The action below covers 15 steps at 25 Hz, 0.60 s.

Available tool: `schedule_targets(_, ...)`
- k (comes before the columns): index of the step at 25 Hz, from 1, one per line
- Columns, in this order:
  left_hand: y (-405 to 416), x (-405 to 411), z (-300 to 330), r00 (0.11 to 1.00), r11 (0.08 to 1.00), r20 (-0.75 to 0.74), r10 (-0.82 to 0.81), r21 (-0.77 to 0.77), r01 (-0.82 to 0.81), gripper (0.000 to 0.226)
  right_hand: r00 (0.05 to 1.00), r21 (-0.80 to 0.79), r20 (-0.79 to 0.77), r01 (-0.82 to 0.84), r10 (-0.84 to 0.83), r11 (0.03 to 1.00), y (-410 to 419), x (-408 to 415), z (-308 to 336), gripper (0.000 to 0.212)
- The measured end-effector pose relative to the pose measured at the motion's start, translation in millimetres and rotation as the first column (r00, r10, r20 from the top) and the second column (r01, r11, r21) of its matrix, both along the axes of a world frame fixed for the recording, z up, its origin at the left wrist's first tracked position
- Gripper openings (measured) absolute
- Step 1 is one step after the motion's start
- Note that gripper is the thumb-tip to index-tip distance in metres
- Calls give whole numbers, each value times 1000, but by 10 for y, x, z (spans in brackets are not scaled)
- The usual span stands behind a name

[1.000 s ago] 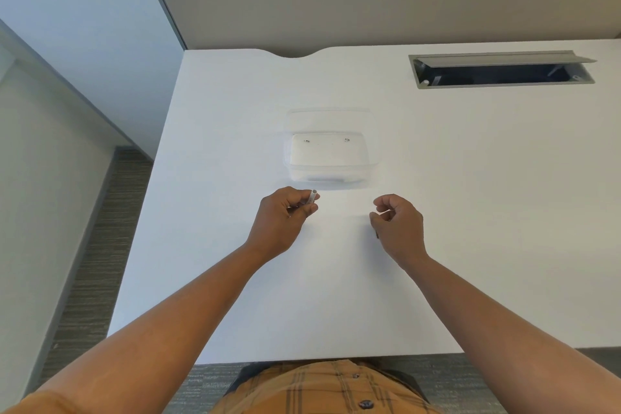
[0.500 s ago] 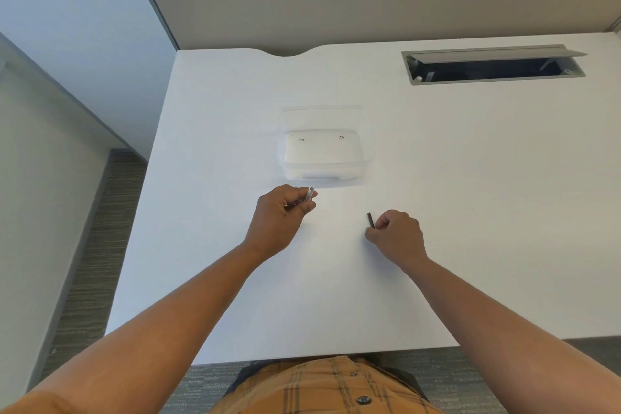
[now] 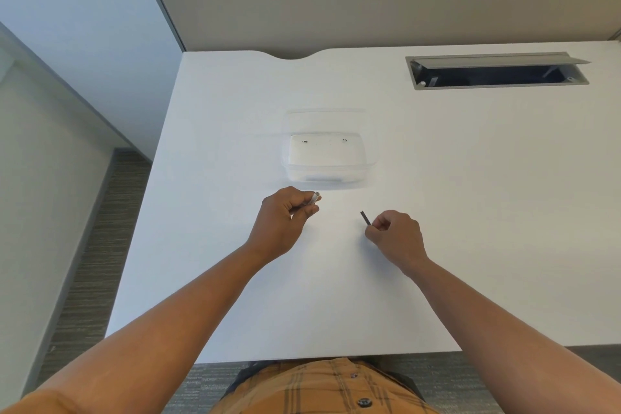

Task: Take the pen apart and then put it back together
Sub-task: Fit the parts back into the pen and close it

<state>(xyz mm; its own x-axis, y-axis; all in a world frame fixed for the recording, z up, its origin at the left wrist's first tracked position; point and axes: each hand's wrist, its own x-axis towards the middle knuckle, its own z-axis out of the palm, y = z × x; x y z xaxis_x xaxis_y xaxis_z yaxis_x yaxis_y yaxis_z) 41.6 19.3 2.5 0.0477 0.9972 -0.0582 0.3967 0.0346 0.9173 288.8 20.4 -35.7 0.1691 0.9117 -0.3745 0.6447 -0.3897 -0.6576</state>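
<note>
My left hand is closed around the pale pen barrel; only its open end sticks out past my fingers, pointing up and right. My right hand pinches a thin dark pen part, probably the refill, whose free end points up and left just above the white table. The two hands are apart, with a gap of bare table between them. The rest of each part is hidden inside my fists.
A clear plastic box with its lid folded back sits just beyond my hands, with two tiny dark bits inside. A grey cable hatch is open at the back right. The table's left edge drops to carpet.
My right hand has turned and moved slightly lower, and the thin dark part now shows sticking out of its fingers. My left hand has stayed put with the barrel.
</note>
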Motion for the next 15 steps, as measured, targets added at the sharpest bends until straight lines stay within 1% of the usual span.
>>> schedule_targets(4,19,-19,4,1000,999,-28,0,32,1,17,978,177,-201,-27,63,984,79,-88,272,10)
schedule_targets(7,34,-29,5,999,999,-48,1,34,0,17,943,283,-303,-50,139,958,123,-188,487,10)
schedule_targets(11,34,-39,21,995,997,-97,-12,70,18,19,898,373,-357,-116,257,921,123,-289,665,13)
schedule_targets(15,31,-39,42,989,992,-148,-25,120,43,22,886,416,-336,-164,318,895,127,-346,737,22)
